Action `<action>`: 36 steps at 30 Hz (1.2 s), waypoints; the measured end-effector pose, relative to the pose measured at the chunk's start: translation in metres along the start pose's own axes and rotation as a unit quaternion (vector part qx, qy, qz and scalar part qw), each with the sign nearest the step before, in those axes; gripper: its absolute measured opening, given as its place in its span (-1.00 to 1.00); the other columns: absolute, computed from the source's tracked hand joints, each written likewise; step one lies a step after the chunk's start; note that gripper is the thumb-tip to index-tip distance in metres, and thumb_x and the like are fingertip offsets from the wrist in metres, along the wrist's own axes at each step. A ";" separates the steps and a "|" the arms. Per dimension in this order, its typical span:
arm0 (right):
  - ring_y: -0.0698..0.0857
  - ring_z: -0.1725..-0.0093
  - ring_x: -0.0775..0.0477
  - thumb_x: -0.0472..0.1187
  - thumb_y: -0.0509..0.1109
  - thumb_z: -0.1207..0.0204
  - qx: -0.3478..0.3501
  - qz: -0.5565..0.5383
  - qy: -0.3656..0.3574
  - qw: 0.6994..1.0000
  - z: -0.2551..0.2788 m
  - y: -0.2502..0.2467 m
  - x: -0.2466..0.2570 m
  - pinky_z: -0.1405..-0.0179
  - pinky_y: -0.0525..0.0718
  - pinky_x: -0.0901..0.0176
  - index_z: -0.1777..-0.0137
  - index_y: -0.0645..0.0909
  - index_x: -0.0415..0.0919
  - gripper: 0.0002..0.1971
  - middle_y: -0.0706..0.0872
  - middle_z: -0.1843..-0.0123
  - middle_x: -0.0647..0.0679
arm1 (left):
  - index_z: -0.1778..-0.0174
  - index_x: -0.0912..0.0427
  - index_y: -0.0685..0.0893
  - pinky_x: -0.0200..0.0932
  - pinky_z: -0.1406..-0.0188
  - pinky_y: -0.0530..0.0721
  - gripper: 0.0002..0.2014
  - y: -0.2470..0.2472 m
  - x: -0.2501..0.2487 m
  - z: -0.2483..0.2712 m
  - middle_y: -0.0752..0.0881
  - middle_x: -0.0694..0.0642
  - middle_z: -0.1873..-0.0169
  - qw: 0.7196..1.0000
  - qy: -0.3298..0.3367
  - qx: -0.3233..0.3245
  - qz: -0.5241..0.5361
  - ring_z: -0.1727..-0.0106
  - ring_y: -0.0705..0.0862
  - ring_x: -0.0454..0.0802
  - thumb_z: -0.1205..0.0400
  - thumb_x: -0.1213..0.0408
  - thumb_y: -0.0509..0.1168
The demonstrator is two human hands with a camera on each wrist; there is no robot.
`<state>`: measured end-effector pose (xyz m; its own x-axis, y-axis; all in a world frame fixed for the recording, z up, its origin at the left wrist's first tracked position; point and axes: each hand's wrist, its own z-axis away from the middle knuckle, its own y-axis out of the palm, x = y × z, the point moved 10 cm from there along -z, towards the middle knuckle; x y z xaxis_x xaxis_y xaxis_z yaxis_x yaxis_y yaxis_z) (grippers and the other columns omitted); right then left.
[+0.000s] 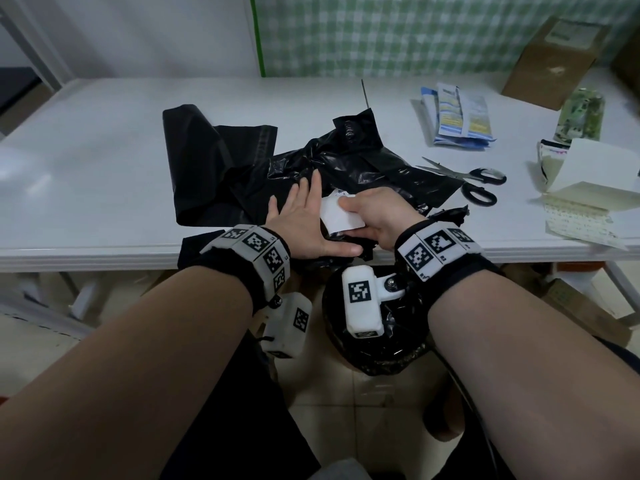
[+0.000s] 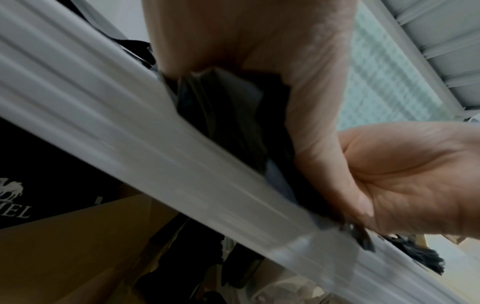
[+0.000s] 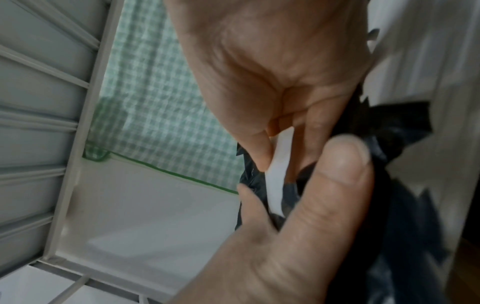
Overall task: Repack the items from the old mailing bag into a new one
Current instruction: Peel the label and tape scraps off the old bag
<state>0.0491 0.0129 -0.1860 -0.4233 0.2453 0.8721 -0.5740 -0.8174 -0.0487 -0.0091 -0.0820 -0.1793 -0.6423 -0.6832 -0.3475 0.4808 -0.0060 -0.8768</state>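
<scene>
The crumpled old black mailing bag (image 1: 363, 161) lies in the middle of the white table (image 1: 104, 168). My left hand (image 1: 304, 216) presses flat on it with straight fingers, near the table's front edge. My right hand (image 1: 349, 211) pinches a white label (image 1: 332, 209) on the bag, thumb on top. In the right wrist view the label (image 3: 278, 174) shows edge-on between thumb (image 3: 332, 185) and fingers. The left wrist view shows black plastic (image 2: 228, 115) under the left palm (image 2: 246, 41). A flat new black bag (image 1: 207, 161) lies to the left.
Blue packets (image 1: 457, 116) and a green patterned packet (image 1: 581, 116) lie at the back right. Scissors (image 1: 474, 183) sit right of the old bag, loose papers (image 1: 581, 195) further right. A cardboard box (image 1: 554, 60) stands against the wall. A black-lined bin (image 1: 374, 351) stands below the table edge.
</scene>
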 end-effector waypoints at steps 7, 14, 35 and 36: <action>0.71 0.20 -0.10 -0.29 0.37 -0.58 -0.023 -0.022 0.014 0.999 -0.005 -0.016 0.000 0.36 0.80 0.20 -0.30 0.53 -0.39 -0.67 0.65 -0.26 -0.26 | -0.54 0.08 -0.53 0.25 -0.60 -0.31 0.39 0.000 -0.002 0.002 -0.34 0.09 -0.64 1.000 0.001 0.001 -0.031 -0.66 -0.33 -0.01 -0.15 -0.53 0.28; 0.72 0.22 -0.09 -0.24 0.34 -0.61 -0.042 -0.045 0.013 0.998 -0.005 -0.036 0.003 0.40 0.79 0.24 -0.26 0.54 -0.38 -0.71 0.64 -0.31 -0.27 | -0.56 0.13 -0.49 0.27 -0.60 -0.29 0.39 0.001 -0.002 0.001 -0.35 0.09 -0.64 0.998 -0.001 0.002 -0.067 -0.66 -0.33 0.01 -0.15 -0.58 0.22; 0.68 0.29 -0.18 -0.42 0.51 -0.19 -0.041 0.151 -0.046 0.987 0.017 -0.006 0.013 0.28 0.66 -0.02 0.49 0.44 -0.17 -0.72 0.64 0.42 -0.18 | -0.55 -0.01 -0.52 0.27 -0.59 -0.18 0.50 -0.026 -0.036 -0.001 -0.23 0.17 -0.66 0.989 0.077 -0.070 0.106 -0.67 -0.24 0.06 -0.12 -0.06 0.64; 0.67 0.33 -0.17 -0.44 0.49 -0.20 -0.040 0.143 -0.037 0.988 0.016 -0.006 0.012 0.31 0.65 0.05 0.45 0.44 -0.19 -0.73 0.62 0.42 -0.17 | -0.54 -0.03 -0.53 0.24 -0.59 -0.18 0.50 -0.021 -0.034 -0.003 -0.25 0.19 -0.66 0.988 0.073 -0.070 0.119 -0.67 -0.24 0.05 -0.11 -0.07 0.64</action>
<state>0.0589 0.0126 -0.1678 -0.5249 -0.0313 0.8506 -0.4939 -0.8026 -0.3344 0.0011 -0.0568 -0.1501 -0.6052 -0.5412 -0.5838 0.5477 0.2491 -0.7987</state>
